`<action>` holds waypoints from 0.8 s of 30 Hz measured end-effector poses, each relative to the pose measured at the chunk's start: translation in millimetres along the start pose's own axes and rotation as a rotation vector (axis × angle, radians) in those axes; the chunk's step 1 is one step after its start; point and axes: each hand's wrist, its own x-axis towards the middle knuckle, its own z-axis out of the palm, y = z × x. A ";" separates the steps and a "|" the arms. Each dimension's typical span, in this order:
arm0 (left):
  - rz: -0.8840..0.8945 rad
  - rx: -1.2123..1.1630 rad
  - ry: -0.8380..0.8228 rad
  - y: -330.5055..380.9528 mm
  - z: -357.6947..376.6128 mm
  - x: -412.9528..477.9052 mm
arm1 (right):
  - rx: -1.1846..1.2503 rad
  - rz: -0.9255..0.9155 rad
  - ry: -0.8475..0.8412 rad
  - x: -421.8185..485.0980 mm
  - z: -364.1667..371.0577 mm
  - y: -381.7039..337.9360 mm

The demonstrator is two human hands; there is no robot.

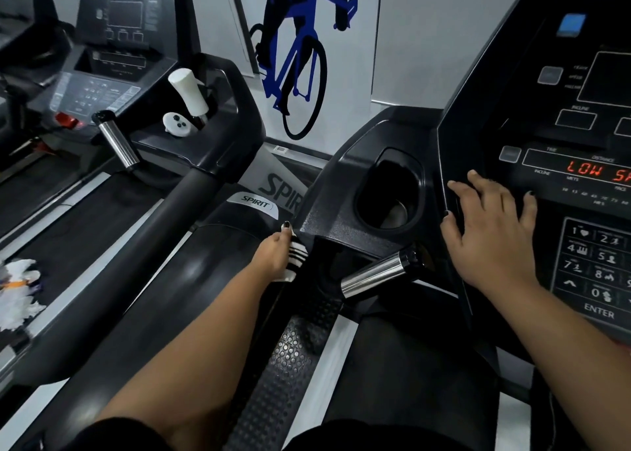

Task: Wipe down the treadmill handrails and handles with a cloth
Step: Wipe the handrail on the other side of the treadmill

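My left hand (pixel 275 256) grips a black-and-white striped cloth (pixel 296 257) and presses it against the left side of my treadmill's black console housing (pixel 341 191), just below the cup holder (pixel 389 194). Much of the cloth is hidden under my fingers. My right hand (pixel 491 232) lies flat with fingers spread on the edge of the console panel (pixel 580 246), holding nothing. A chrome pulse handle (pixel 375 275) sticks out between my two hands. The black left handrail (pixel 129 256) of the neighbouring treadmill runs diagonally at the left.
The neighbouring treadmill's console holds a white bottle (pixel 189 90) and a small white controller (pixel 176 123), with its own chrome handle (pixel 117 141). A crumpled white rag (pixel 18 290) lies at the far left. A cyclist mural (pixel 297 51) covers the wall ahead.
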 end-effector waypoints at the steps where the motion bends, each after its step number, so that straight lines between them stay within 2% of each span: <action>1: -0.058 -0.120 -0.031 1.1 -0.3 3.4 | -0.002 0.003 0.000 0.2 -0.2 -0.3; 6: -0.195 -0.413 -0.048 7.7 3.7 11.5 | -0.014 0.007 -0.003 1.1 -1.4 -0.3; 8: -0.203 -0.404 -0.053 13.2 3.9 7.7 | -0.011 0.008 0.002 1.7 -0.9 -0.6; 13: -0.135 -0.123 -0.022 9.3 -0.6 -7.7 | -0.009 -0.001 0.005 -0.3 -1.2 0.2; 16: -0.037 0.192 0.001 -8.9 -3.6 -19.5 | -0.014 -0.007 -0.008 -0.9 -0.8 0.1; 24: 0.285 0.719 0.137 -33.3 13.9 -83.3 | -0.008 -0.011 -0.030 -3.5 -1.6 0.2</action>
